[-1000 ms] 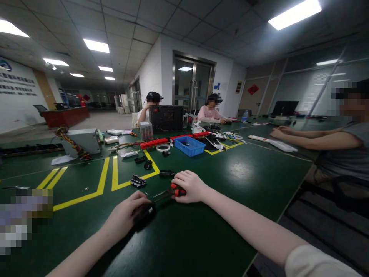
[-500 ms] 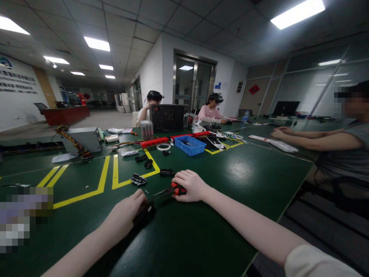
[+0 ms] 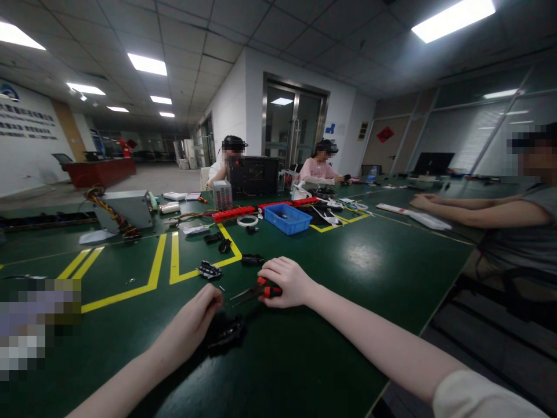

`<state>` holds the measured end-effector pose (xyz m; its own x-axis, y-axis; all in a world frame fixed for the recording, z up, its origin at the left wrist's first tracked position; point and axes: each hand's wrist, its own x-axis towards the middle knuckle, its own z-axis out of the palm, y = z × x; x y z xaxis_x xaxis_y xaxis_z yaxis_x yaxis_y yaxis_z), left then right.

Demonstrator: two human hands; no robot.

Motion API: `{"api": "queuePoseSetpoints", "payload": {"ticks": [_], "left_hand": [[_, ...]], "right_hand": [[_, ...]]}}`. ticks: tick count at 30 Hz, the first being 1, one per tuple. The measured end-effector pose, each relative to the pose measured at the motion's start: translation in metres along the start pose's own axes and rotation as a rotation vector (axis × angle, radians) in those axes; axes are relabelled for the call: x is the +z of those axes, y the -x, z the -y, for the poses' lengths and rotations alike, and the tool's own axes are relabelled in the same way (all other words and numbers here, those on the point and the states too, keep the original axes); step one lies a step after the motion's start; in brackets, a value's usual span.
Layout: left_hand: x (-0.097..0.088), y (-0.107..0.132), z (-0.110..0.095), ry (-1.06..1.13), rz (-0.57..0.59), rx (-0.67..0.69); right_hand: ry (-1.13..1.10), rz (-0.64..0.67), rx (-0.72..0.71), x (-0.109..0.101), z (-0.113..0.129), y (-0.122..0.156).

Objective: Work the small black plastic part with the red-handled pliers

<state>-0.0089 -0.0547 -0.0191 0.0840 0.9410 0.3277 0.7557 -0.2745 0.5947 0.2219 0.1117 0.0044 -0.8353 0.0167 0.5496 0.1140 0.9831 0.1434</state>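
Note:
My right hand (image 3: pixel 285 281) rests on the green table (image 3: pixel 304 348), closed round the red-and-black handles of a pair of pliers (image 3: pixel 252 291) whose jaws point left. To its left, my left hand (image 3: pixel 194 322) is curled over a black plastic part (image 3: pixel 226 335) lying on the table in front of me. Its fingers grip the part's left end. A small black clip-like piece (image 3: pixel 209 270) lies just beyond both hands on a yellow floor-tape line (image 3: pixel 174 258). Another small black piece (image 3: pixel 252 259) sits a little behind my right hand.
A blue bin (image 3: pixel 286 219), a red power strip (image 3: pixel 232 213), a grey power supply with coloured wires (image 3: pixel 124 212) and a black computer case (image 3: pixel 255 177) stand farther back. Two people sit at the far end. Another person's arms (image 3: pixel 474 212) rest on the right.
My left hand has drawn slightly back and left, so that more of the black part shows at its fingertips. My right hand and the pliers have stayed in place.

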Motion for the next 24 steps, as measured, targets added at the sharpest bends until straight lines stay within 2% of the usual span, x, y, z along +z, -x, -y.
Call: {"api": "queuePoseSetpoints", "payload": {"ticks": [3,10,24], "left_hand": [[0.0,0.0,0.001,0.024,-0.007,0.045],[0.0,-0.001,-0.001,0.011,0.07,0.082],[-0.005,-0.003,-0.005,0.109,0.068,0.127]], "right_hand": [[0.002,0.003,-0.017,0.0,0.002,-0.001],[0.011,-0.023,-0.011,0.0,0.002,-0.001],[0.026,-0.053,-0.02,0.001,0.012,-0.004]]}}
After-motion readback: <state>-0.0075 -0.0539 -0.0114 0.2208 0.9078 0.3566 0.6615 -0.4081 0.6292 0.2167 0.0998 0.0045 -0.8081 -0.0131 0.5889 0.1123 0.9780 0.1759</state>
